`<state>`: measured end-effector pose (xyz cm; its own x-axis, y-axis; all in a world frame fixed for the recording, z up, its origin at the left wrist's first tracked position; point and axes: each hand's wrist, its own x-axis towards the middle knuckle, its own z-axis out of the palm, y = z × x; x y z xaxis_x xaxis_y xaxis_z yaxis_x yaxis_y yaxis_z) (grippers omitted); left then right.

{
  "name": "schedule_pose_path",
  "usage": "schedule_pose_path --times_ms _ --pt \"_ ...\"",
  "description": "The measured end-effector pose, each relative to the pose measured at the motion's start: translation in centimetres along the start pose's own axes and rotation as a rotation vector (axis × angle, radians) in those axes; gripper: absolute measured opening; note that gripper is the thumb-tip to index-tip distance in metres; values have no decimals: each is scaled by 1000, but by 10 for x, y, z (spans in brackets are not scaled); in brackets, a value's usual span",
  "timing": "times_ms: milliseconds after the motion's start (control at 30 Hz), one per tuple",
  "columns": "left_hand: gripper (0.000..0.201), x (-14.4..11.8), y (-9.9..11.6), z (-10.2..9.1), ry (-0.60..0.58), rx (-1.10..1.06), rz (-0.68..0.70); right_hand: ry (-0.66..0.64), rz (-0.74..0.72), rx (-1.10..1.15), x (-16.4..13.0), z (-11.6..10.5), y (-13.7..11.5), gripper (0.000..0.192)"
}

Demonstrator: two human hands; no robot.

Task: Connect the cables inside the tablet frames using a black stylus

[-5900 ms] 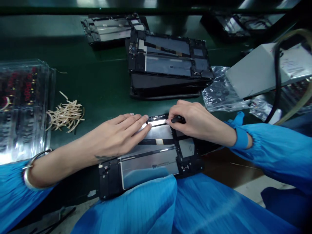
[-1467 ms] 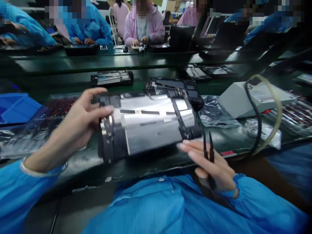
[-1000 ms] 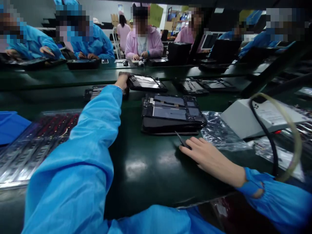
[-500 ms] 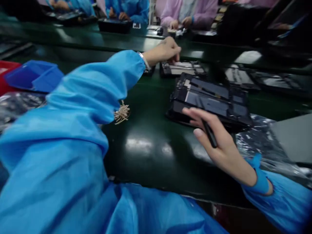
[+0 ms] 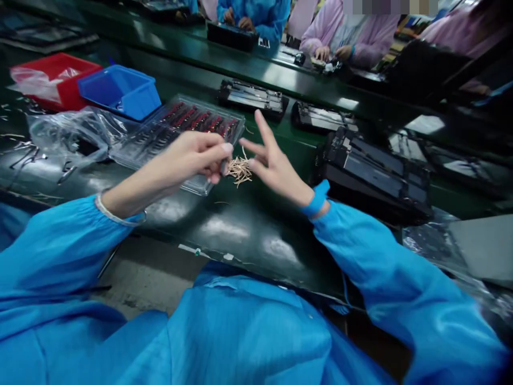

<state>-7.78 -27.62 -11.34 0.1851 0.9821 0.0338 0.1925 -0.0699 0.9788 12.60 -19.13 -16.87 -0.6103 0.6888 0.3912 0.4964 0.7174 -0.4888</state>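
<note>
My left hand [image 5: 188,158] is closed, its thumb pressed against the bent fingers. A small dark bit shows at its fingertips, too hidden to name. Beneath it lies a clear plastic tray [image 5: 152,125] with rows of small red-and-black parts. My right hand [image 5: 276,166] has its fingers spread and stretched, and nothing shows in it. Between the two hands, on the green bench, sits a small pile of thin tan strips [image 5: 240,172]. To the right of my right hand stands a stack of black tablet-like devices [image 5: 372,171] with their insides exposed.
A blue bin [image 5: 140,99] and a red bin [image 5: 76,69] holding clear plastic stand at the left. Crumpled plastic bags [image 5: 72,133] lie before them. More opened devices [image 5: 254,97] line the back. Across the bench, co-workers' hands [image 5: 334,52] are at work.
My left hand has come back from the far devices toward me, over the tray. My right hand has moved left from the device stack; the black stick-like tool in it no longer shows. The view has shifted left.
</note>
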Motion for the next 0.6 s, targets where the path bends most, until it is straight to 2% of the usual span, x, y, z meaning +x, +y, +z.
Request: schedule_pose_path --times_ms 67,133,233,333,467,533,600 --pt "25 -11 -7 -19 134 -82 0 33 158 52 38 14 33 72" --pt "21 -22 -13 -32 205 -149 -15 33 291 -10 72 24 62 70" --pt "18 -36 -23 -45 217 -202 -39 -4 299 -29 98 32 80 74" --pt "16 -41 -36 -56 224 -243 -31 -41 194 -18 88 34 72 82" --pt "16 -35 -56 -62 344 -177 115 -75 -14 -31 51 37 50 92" --pt "18 -32 -64 -61 373 -165 188 -76 -81 -37 35 39 41 84" --pt "18 -32 -68 -60 369 -175 221 -45 -89 -17 25 40 37 72"
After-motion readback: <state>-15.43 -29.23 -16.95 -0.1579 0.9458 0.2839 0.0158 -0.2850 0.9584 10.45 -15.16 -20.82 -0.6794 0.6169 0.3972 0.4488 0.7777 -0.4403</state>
